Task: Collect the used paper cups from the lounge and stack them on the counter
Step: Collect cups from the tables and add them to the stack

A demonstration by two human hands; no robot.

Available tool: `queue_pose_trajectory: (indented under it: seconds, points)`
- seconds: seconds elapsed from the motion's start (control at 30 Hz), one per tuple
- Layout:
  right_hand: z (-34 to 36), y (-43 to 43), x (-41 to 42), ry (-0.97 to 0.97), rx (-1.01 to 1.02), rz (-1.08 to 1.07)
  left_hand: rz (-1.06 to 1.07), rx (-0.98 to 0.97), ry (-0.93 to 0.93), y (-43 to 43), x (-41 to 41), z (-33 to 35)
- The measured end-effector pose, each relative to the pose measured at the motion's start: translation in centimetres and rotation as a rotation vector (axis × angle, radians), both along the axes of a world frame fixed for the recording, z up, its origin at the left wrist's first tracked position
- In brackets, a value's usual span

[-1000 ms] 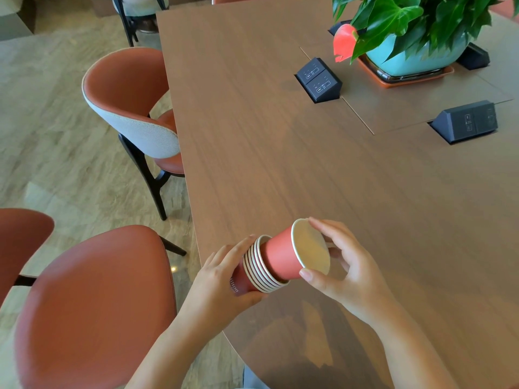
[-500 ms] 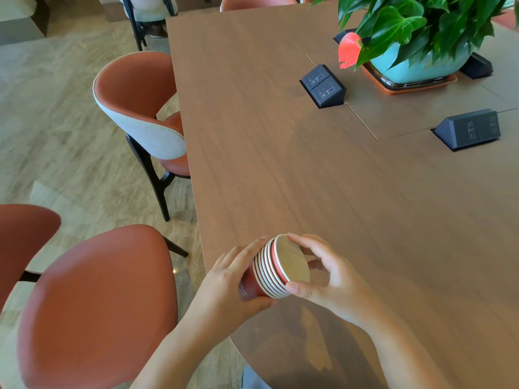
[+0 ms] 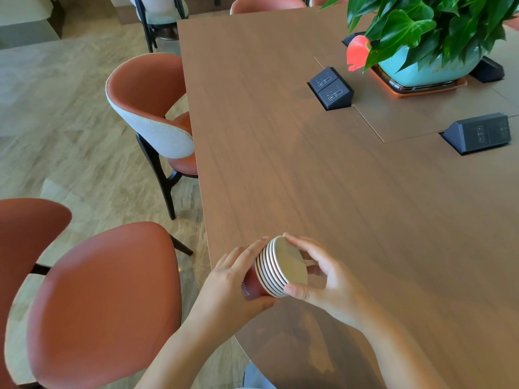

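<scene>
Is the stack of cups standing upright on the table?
No, the left hand and right hand hold the stack of cups tipped on its side.

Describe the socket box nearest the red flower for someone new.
On the long wooden table, find the teal plant pot with its red flower. Just below-left of the flower sits a black wedge-shaped socket box. It is the leftmost of several such boxes, nearest the chairs.

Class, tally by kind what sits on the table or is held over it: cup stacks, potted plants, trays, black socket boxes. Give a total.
paper cup stack: 1
potted plant: 1
orange tray: 1
black socket boxes: 4, two of them partly hidden behind the plant
Total: 7
</scene>
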State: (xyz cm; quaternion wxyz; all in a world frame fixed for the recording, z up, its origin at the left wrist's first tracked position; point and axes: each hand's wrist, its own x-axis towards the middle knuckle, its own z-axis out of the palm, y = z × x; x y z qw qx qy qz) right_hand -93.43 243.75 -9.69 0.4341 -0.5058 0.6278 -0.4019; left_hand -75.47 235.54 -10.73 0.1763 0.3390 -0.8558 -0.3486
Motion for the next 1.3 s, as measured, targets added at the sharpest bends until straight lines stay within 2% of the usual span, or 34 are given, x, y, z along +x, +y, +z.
queue_pose_trajectory:
  seconds: [0.3,0.57,0.73,0.93,1.3]
  points:
    - [0.2,-0.1,0.8,0.013,-0.039,-0.006,0.052,0.056,0.005,0.6,0.9,-0.2]
    - [0.9,-0.5,2.9,0.054,-0.122,-0.132,0.292,0.211,0.141,1.2,4.2,-0.9]
    - [1.8,-1.3,5.3,0.273,-0.211,-0.211,0.439,0.278,0.291,2.5,7.5,-0.6]
    - [1.8,-1.7,8.6,0.569,-0.297,-0.088,0.621,0.352,0.459,4.5,11.5,0.3]
    - [3.0,-1.4,17.0,0.769,-0.378,0.24,0.928,0.292,0.614,10.2,20.5,0.5]
